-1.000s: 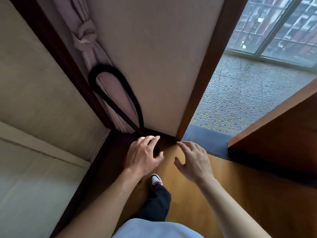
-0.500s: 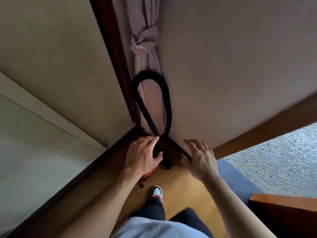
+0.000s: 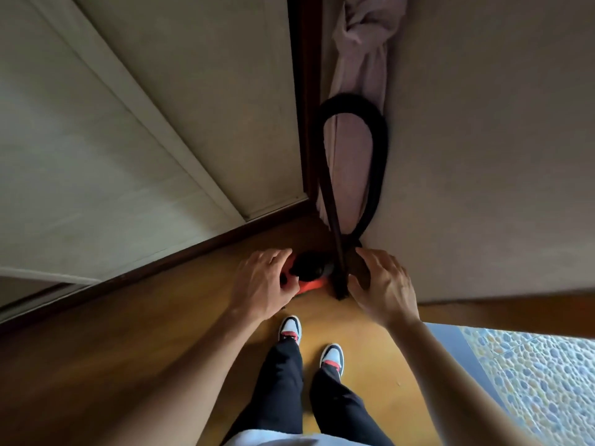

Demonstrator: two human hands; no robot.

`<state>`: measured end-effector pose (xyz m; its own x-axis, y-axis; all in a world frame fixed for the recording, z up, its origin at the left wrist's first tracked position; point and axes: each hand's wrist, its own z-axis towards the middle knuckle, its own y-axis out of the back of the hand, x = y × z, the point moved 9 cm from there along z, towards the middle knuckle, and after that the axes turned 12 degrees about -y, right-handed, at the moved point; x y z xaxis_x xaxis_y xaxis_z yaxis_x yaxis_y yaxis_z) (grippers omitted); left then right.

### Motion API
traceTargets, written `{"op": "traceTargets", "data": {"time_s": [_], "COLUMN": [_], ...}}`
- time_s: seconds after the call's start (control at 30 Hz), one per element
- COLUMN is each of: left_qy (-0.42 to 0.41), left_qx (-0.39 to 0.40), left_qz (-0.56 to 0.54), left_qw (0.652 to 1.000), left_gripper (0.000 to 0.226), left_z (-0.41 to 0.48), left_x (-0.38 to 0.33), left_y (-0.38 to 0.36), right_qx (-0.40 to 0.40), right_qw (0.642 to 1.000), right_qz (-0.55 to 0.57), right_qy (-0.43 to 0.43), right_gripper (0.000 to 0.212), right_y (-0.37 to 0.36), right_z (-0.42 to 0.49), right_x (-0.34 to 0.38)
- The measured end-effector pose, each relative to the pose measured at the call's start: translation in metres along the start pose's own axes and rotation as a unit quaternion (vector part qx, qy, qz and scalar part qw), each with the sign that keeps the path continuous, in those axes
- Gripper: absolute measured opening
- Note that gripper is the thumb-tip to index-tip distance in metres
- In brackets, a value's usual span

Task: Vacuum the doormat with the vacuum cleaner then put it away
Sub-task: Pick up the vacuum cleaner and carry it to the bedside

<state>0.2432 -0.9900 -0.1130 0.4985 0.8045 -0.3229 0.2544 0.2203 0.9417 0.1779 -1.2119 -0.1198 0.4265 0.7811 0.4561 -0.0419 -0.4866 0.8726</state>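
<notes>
The vacuum cleaner (image 3: 309, 271), a small red-and-black body, sits on the wooden floor (image 3: 161, 333) in the corner, directly under the left grip (image 3: 261, 284), whose fingers and thumb curl round its red edge and hold it. Just right of that grip a dark tube (image 3: 335, 233) slants up from the body, and the black hose (image 3: 380, 149) rises beyond both grips in a tall loop against the wall. The right grip (image 3: 386, 288) hangs just right of the tube's lower end with fingers spread and slack, holding nothing; whether the thumb touches the tube cannot be told. Behind the hose loop, farther from the grips, a pale pink curtain (image 3: 357, 75) hangs knotted. Below and to the right of the right grip lies a strip of the grey-blue doormat (image 3: 449, 341), well apart from the vacuum cleaner, with a pebbled floor (image 3: 534, 381) past it. Beneath the grips, nearer the person, stand two white, black and red shoes (image 3: 291, 328) under black trousers (image 3: 283, 391).
</notes>
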Motion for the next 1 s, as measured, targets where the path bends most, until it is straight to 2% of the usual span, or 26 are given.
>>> {"op": "traceTargets", "data": {"time_s": [0.2, 0.4, 0.77, 0.9, 1.0], "left_qy": [0.014, 0.011, 0.006, 0.004, -0.004], "left_qx": [-0.004, 0.021, 0.020, 0.031, 0.012], "left_qz": [0.006, 0.011, -0.002, -0.015, -0.024], "left_qw": [1.000, 1.000, 1.000, 0.999, 1.000], "left_gripper": [0.057, 0.066, 0.065, 0.062, 0.059], "left_z": [-0.005, 0.006, 0.068, 0.091, 0.110], "left_x": [-0.002, 0.021, 0.110, 0.139, 0.156], "left_y": [-0.019, -0.077, -0.276, -0.355, -0.403], "right_qx": [0.016, -0.003, -0.032, -0.068, -0.099], "right_qw": [0.999, 0.999, 0.999, 0.997, 0.994], "right_qz": [-0.008, 0.002, 0.007, 0.019, 0.038], "right_qy": [0.032, 0.035, 0.024, 0.034, 0.026], "right_gripper": [0.056, 0.054, 0.059, 0.057, 0.066], "right_y": [-0.017, -0.055, -0.230, -0.294, -0.330], "right_z": [0.000, 0.023, 0.113, 0.141, 0.161], "right_x": [-0.019, -0.036, -0.103, -0.131, -0.150]}}
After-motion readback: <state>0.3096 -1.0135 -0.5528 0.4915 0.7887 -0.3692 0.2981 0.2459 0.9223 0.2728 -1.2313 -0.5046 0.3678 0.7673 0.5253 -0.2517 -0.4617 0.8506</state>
